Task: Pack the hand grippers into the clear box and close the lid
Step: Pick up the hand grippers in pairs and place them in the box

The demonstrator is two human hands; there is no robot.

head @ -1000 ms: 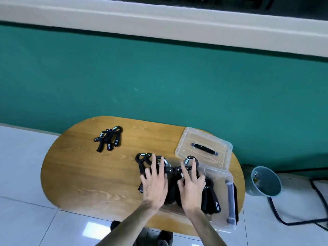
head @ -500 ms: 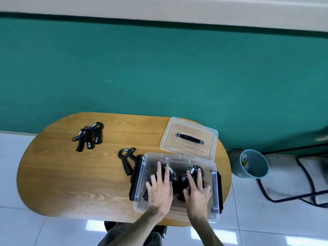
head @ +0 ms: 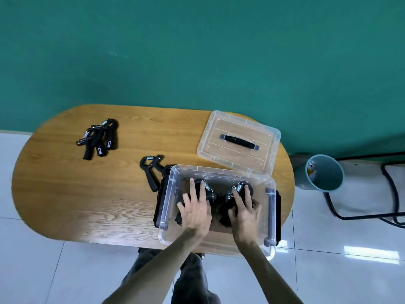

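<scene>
Against a green wall, on white floor tiles, an oval wooden worktop [head: 65, 198] carries the clear box [head: 173, 216], its lid [head: 238, 141] lying just behind. Both hands, left [head: 195, 211] and right [head: 245, 212], press flat-fingered grips on hand grippers [head: 210, 194] inside; more grippers [head: 98, 137] lie far left.

A wooden table by a green wall, with a bin on the tiled floor

The oval wooden table [head: 72, 198] has a light oak-grain top and stands on glossy white floor tiles [head: 341, 273], its far edge close to a teal-green wall [head: 197, 51]. To its right, on the floor just beside the table end, a grey-blue waste bin [head: 324, 174] leans with its open mouth toward the camera; a small yellowish item lies inside. Black cables [head: 392, 194] loop across the tiles right of the bin.
</scene>
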